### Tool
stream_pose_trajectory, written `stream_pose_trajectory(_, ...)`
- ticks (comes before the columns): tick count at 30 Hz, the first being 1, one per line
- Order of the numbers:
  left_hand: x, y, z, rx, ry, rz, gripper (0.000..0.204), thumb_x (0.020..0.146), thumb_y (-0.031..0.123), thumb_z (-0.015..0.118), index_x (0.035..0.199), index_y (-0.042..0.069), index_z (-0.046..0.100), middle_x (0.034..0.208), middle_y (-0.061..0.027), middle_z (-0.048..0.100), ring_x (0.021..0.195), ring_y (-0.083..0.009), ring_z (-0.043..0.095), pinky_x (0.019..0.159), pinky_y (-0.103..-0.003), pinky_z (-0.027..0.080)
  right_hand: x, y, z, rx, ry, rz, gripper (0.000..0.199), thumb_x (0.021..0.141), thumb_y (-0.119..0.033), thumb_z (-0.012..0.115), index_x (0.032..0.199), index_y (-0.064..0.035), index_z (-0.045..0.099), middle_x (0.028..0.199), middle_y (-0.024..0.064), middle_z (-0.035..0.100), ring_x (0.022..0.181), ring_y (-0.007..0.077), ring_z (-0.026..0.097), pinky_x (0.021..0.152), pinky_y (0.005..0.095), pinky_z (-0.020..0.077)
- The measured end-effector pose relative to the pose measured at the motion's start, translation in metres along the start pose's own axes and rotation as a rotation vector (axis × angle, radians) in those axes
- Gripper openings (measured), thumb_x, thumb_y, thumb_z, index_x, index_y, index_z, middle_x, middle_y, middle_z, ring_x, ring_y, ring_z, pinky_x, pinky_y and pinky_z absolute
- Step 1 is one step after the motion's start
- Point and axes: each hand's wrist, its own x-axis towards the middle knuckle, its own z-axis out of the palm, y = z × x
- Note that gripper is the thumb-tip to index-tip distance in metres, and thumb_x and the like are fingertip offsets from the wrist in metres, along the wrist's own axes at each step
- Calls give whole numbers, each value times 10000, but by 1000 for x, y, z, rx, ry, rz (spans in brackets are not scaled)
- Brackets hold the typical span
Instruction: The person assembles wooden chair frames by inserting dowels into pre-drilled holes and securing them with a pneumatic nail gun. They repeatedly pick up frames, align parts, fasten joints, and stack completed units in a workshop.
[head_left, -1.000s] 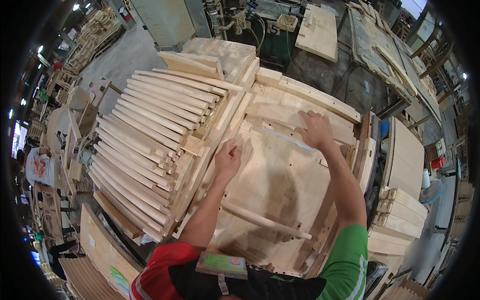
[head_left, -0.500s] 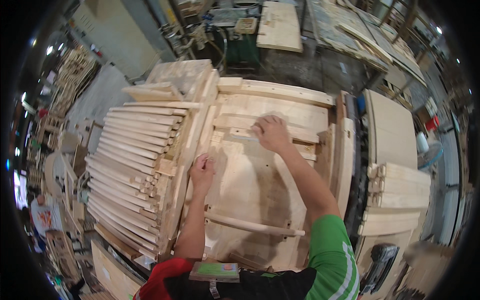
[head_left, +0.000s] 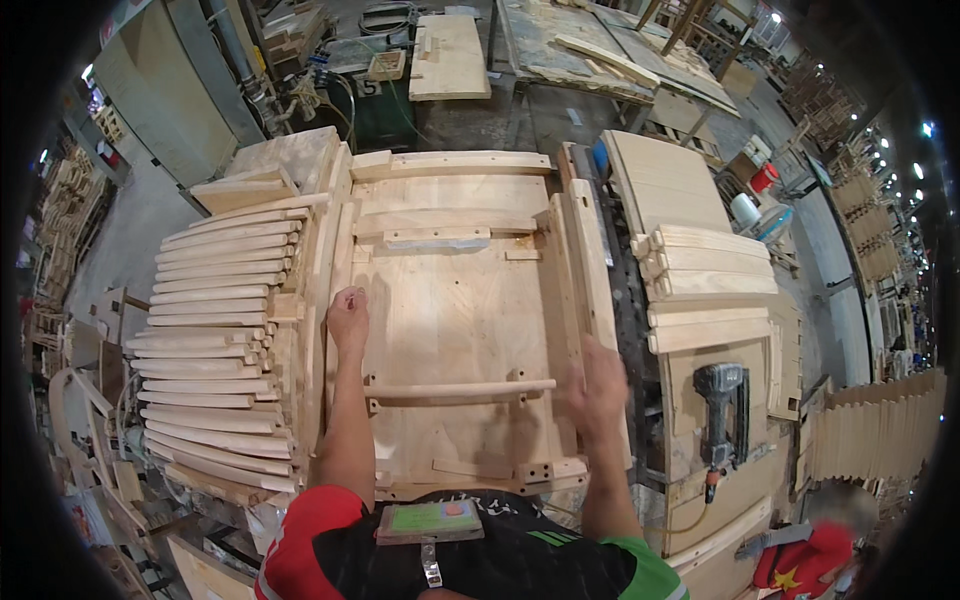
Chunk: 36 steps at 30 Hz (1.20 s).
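Board [head_left: 450, 330]: one, pale wood, lay at centre in front of the person, with raised pieces along its edges.

Spindles [head_left: 210, 320]: a stack of many, pale wood, lay left of the board, roughly parallel, their right ends uneven.

Panel [head_left: 660, 190]: one, flat, stood on the far right, beyond the slats.

Right rail [head_left: 597, 270]: one, long, ran near to far along the board's right side.

Slats [head_left: 710, 265]: several, lay side by side, right of the board.

Rod [head_left: 460, 390]: one, slender, lay left to right across the board's near half, its right end close to the right hand.

Nail gun [head_left: 718, 400]: one, grey and black, lay right of the board, nearer than the slats.

Right hand [head_left: 598, 390]: over the right rail, just right of the rod's end; blurred, so whether it gripped anything could not be told.

Left hand [head_left: 349, 315]: at the board's left edge, fingers curled in; whether they held something small could not be told.

Block [head_left: 437, 237]: one, narrow, with dark holes, lay towards the board's far end.
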Motion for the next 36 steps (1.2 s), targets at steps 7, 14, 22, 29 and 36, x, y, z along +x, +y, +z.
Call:
stream_pose_trajectory(7,-124,37,58,262,-671,280,279,1001,324,679,1131,89,753,1019,-145,775,956,-339,740,838,-419,577,-89,41,-59,-462,-315,310,408,935,-288,748,1226,-52,585,1091,204,666,943,425,685,784,542,573)
stream_pose_trajectory(14,-186,63,71,472,-1006,562,434,976,462,699,1228,113,750,1132,-160,769,1122,-370,702,983,-465,547,-76,52,-29,653,-640,748,366,897,-117,675,1238,7,627,907,85,696,790,184,678,685,365,559)
stream_pose_trajectory(22,-176,62,73,487,-1151,488,346,992,412,663,1244,197,764,1075,-125,793,1020,-346,741,895,-447,570,-95,28,5,572,-428,661,289,1010,-247,691,1163,-24,587,858,112,686,697,266,663,690,393,554)
stream_pose_trajectory(29,-175,65,71,503,-1171,473,319,1011,458,614,1155,225,777,913,-77,781,943,-320,737,862,-461,564,-112,12,21,-80,-272,514,323,985,-247,710,1078,13,543,908,290,710,864,512,697,772,562,541)
stream_pose_trajectory(36,-172,64,72,502,-1182,440,368,983,471,665,1222,215,776,1030,-122,785,989,-345,734,888,-447,557,-112,10,36,-65,-305,531,350,978,-248,694,1083,43,531,932,331,708,902,532,697,782,583,543)
